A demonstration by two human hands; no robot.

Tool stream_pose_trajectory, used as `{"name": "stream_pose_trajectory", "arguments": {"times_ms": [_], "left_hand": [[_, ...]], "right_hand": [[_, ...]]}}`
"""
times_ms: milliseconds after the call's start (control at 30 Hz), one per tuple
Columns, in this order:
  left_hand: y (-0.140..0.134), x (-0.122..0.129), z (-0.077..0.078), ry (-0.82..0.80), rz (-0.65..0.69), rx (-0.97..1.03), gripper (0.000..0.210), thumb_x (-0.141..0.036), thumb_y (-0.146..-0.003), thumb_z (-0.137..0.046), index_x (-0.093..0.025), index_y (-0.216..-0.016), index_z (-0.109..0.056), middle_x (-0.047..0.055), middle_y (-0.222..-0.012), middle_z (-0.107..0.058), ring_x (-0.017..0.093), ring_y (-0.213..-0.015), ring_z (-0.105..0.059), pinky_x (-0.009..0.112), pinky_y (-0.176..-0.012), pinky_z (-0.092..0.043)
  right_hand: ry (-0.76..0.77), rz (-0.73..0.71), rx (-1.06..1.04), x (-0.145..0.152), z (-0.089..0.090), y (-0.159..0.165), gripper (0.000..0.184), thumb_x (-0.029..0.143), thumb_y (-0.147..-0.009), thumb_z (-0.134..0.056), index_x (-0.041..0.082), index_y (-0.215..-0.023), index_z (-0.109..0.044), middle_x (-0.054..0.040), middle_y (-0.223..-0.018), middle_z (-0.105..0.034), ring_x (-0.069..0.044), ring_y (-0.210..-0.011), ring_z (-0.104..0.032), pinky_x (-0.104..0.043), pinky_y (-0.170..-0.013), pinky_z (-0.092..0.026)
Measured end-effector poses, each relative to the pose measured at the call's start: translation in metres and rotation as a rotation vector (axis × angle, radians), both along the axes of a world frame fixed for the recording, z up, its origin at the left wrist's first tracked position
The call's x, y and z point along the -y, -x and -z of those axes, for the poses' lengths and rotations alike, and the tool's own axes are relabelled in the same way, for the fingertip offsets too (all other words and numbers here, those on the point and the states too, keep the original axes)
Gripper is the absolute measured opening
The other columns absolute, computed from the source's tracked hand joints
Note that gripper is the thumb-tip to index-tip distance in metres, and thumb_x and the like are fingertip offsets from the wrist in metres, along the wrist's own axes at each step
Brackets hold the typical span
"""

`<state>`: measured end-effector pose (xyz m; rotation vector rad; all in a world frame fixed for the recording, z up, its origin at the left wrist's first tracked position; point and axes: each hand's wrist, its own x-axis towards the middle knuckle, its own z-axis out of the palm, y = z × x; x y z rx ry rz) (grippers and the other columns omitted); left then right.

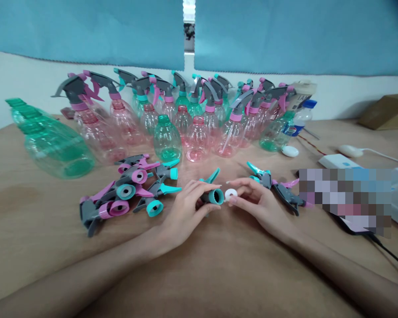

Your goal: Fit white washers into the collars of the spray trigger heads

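My left hand (187, 207) is closed around a grey spray head (209, 195) with a teal trigger and a teal collar. The collar's open end faces right, toward my other hand. Between the thumb and fingers of my right hand (257, 201) is a small white ring-shaped washer (231, 194), just beside the collar and apart from it. Left of my left hand lies a pile of loose spray heads (126, 191) with pink or teal collars. Beyond my right hand rest more spray heads (288, 196), one with teal parts and one with pink.
Several pink and green spray bottles stand at the back, some without heads, including a green bottle (167, 139). Large green bottles (56, 145) are at left. At right are a blurred-out phone (348, 201), a white mouse (350, 151), a capped drink bottle (303, 117) and a cardboard box (386, 111).
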<state>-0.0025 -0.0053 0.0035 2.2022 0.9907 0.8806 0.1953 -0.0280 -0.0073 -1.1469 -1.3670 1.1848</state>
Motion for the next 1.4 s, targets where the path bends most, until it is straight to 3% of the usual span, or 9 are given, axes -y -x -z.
{"name": "stream_pose_trajectory", "arguments": {"times_ms": [67, 200, 333, 633, 867, 967, 1133, 1267, 1400], "left_hand": [[0.000, 0.000, 0.000, 0.030, 0.003, 0.007, 0.028, -0.017, -0.083, -0.065, -0.023, -0.109, -0.060, 0.001, -0.103, -0.062, 0.018, -0.092, -0.057, 0.033, -0.082, -0.048], [0.001, 0.001, -0.001, 0.037, 0.029, 0.018, 0.030, -0.017, -0.083, -0.065, -0.024, -0.112, -0.060, 0.001, -0.103, -0.063, 0.018, -0.092, -0.057, 0.032, -0.081, -0.048], [0.000, 0.000, -0.002, 0.004, 0.074, 0.014, 0.029, -0.015, -0.083, -0.065, -0.024, -0.110, -0.061, 0.001, -0.101, -0.065, 0.018, -0.094, -0.056, 0.033, -0.084, -0.046], [0.000, 0.001, 0.001, -0.027, 0.142, 0.023, 0.027, -0.019, -0.084, -0.065, -0.021, -0.110, -0.061, 0.003, -0.101, -0.065, 0.019, -0.094, -0.056, 0.032, -0.081, -0.047], [0.001, 0.001, 0.001, -0.054, 0.202, 0.024, 0.028, -0.021, -0.085, -0.064, -0.021, -0.113, -0.060, 0.003, -0.101, -0.064, 0.019, -0.095, -0.055, 0.032, -0.081, -0.047], [0.000, 0.001, 0.000, -0.055, 0.206, 0.020, 0.029, -0.022, -0.084, -0.065, -0.021, -0.113, -0.060, 0.003, -0.102, -0.064, 0.019, -0.096, -0.055, 0.033, -0.081, -0.047], [0.000, 0.001, 0.000, -0.068, 0.175, 0.009, 0.027, -0.021, -0.084, -0.065, -0.021, -0.111, -0.060, 0.003, -0.101, -0.064, 0.019, -0.095, -0.055, 0.033, -0.082, -0.047], [0.000, 0.001, 0.001, -0.080, 0.144, 0.002, 0.030, -0.019, -0.083, -0.066, -0.021, -0.112, -0.059, 0.003, -0.102, -0.064, 0.019, -0.096, -0.054, 0.033, -0.082, -0.047], [0.001, 0.001, 0.002, -0.120, 0.175, -0.018, 0.030, -0.020, -0.086, -0.062, -0.021, -0.115, -0.057, 0.003, -0.102, -0.064, 0.019, -0.097, -0.054, 0.034, -0.083, -0.047]], "right_hand": [[-0.003, 0.008, 0.009, -0.001, -0.001, -0.002, 0.029, 0.035, -0.076, -0.069, 0.024, -0.103, -0.064, 0.0005, -0.078, -0.068, -0.015, -0.074, -0.064, -0.030, -0.071, -0.052], [-0.061, -0.003, 0.069, -0.002, -0.007, -0.004, 0.019, 0.036, -0.083, -0.062, 0.024, -0.096, -0.069, -0.0001, -0.081, -0.069, -0.015, -0.077, -0.063, -0.031, -0.076, -0.051], [-0.093, -0.043, 0.089, 0.003, -0.010, -0.002, 0.015, 0.034, -0.085, -0.061, 0.023, -0.088, -0.069, 0.0008, -0.081, -0.068, -0.008, -0.058, -0.055, -0.024, -0.058, -0.047], [0.030, -0.167, 0.091, 0.010, -0.006, 0.002, 0.024, 0.038, -0.083, -0.063, 0.018, -0.074, -0.053, 0.0017, -0.064, -0.064, -0.006, -0.047, -0.046, -0.020, -0.044, -0.035], [0.056, -0.143, 0.050, 0.008, 0.001, 0.003, 0.031, 0.037, -0.078, -0.070, 0.022, -0.080, -0.043, 0.0067, -0.059, -0.056, -0.008, -0.049, -0.052, -0.019, -0.042, -0.035], [-0.007, -0.090, 0.077, 0.006, 0.002, 0.001, 0.030, 0.036, -0.078, -0.069, 0.023, -0.083, -0.042, 0.0085, -0.060, -0.048, -0.007, -0.050, -0.049, -0.019, -0.044, -0.038], [-0.256, 0.061, 0.182, 0.007, -0.002, -0.004, 0.019, 0.029, -0.083, -0.064, 0.023, -0.085, -0.046, 0.0039, -0.073, -0.051, -0.010, -0.066, -0.054, -0.024, -0.059, -0.046], [-0.384, 0.037, 0.327, 0.012, -0.005, -0.002, 0.017, 0.020, -0.082, -0.062, 0.023, -0.091, -0.048, 0.0003, -0.082, -0.058, -0.013, -0.069, -0.059, -0.029, -0.063, -0.050], [-0.354, -0.030, 0.375, 0.015, -0.005, 0.002, 0.018, 0.016, -0.080, -0.058, 0.023, -0.093, -0.048, -0.0016, -0.084, -0.059, -0.013, -0.067, -0.060, -0.029, -0.059, -0.052]]}}
